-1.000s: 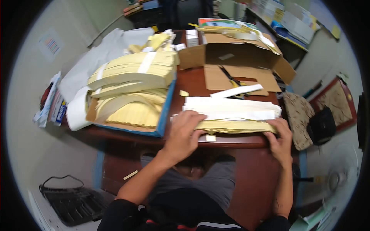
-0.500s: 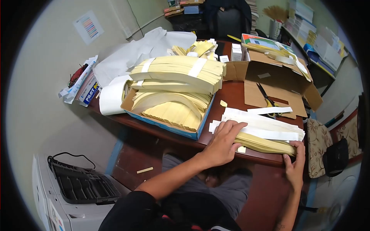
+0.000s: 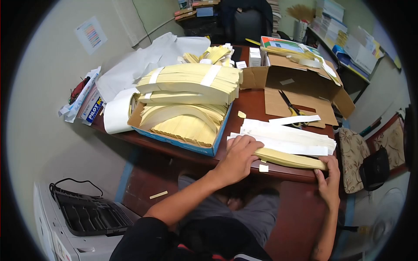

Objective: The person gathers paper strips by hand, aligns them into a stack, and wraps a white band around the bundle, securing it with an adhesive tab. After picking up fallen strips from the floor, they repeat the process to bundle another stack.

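A stack of long yellow paper strips (image 3: 289,159) lies along the table's front edge, held at its two ends. My left hand (image 3: 238,157) grips the left end, fingers over the top and thumb at the near side. At the right end, my right hand (image 3: 328,175) pinches the stack between fingers and thumb. Just behind it lie white paper strips (image 3: 283,135). Scissors with yellow and black handles (image 3: 292,108) rest beyond them, partly under a loose white strip (image 3: 294,119). A small pale paper scrap (image 3: 263,168) sits in front of the stack.
A blue box (image 3: 183,147) full of yellow strip bundles (image 3: 187,82) stands left of my hands. An open cardboard box (image 3: 300,82) is at the back right. Grey-white sheeting (image 3: 148,61) lies behind the bundles. A printer (image 3: 82,230) stands at lower left; a patterned chair (image 3: 352,161) is at right.
The whole view has shifted, so the table and boxes appear farther left. The yellow stack looks flatter and more even between my hands, which still hold its ends.
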Tool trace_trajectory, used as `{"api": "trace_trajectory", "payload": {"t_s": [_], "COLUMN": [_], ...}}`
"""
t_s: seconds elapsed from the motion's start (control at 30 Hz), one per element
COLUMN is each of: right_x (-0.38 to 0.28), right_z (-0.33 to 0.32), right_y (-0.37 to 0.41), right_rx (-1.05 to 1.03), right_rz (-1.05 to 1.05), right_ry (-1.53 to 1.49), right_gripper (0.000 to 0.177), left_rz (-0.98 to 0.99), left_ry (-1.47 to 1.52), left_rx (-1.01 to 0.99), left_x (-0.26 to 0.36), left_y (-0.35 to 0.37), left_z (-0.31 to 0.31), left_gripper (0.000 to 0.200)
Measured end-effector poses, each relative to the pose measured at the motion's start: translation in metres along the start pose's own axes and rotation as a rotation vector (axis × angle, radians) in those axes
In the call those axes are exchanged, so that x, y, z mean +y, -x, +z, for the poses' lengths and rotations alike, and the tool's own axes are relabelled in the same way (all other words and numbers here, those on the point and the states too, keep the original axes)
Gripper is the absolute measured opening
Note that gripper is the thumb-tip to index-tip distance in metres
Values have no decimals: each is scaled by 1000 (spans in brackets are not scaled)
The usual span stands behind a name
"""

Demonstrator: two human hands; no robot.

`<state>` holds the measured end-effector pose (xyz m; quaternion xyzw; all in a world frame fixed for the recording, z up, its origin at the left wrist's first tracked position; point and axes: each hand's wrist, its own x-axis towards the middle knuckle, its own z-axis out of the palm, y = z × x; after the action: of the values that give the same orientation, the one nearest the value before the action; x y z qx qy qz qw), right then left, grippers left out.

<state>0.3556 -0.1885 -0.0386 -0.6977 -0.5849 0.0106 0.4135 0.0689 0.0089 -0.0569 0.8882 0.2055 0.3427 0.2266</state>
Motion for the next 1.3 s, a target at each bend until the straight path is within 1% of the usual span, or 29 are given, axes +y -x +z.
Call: {"api": "trace_trajectory", "payload": {"t_s": [0.1, 0.2, 0.23, 0.3, 0.37, 0.43, 0.57, 0.77, 0.87, 0.97, 1.17, 1.27, 1.3], "right_x": [14, 14, 19, 21, 28, 34, 32, 21, 16, 13, 14, 7, 6], "right_z": [-8, -10, -10, -16, -23, -26, -25, -29, -31, -30, -30, -31, -31], "right_y": [0, 0, 1, 1, 7, 12, 15, 9, 8, 6, 3, 2, 2], "right_rx": [57, 86, 71, 29, 91, 91, 84, 41, 19, 4, -42, -46, -44], "right_rz": [-64, -33, -24, -9, 25, 73, 50, -176, -201, -198, -171, -155, -183], "right_ry": [28, 5, 21, 35, -9, -52, 31, 294, 348, 321, 280, 280, 311], "right_gripper": [28, 26, 28, 37, 41, 44, 46, 40, 39, 40, 42, 39, 38], "left_rz": [-12, 44, 60, 11, -16, -19, 49, 185, 185, 163, 120, 125, 133], "left_ry": [-3, -35, -59, -92, -85, -96, -140, -194, -199, -209, -247, -234, -224], "left_rx": [17, 16, 29, 45, 69, 42, 33, -40, -34, -62, -156, -163, -163], "left_x": [-3, -9, -10, -1, 4, 6, 14, 20, 19, 20, 22, 25, 25], "left_y": [-2, -5, -6, -7, -9, -9, -12, -23, -24, -26, -29, -30, -30], "left_z": [-3, -6, -7, -11, -15, -19, -17, -15, -17, -19, -25, -24, -23], "left_gripper": [39, 41, 42, 49, 54, 56, 55, 42, 36, 36, 36, 39, 38]}}
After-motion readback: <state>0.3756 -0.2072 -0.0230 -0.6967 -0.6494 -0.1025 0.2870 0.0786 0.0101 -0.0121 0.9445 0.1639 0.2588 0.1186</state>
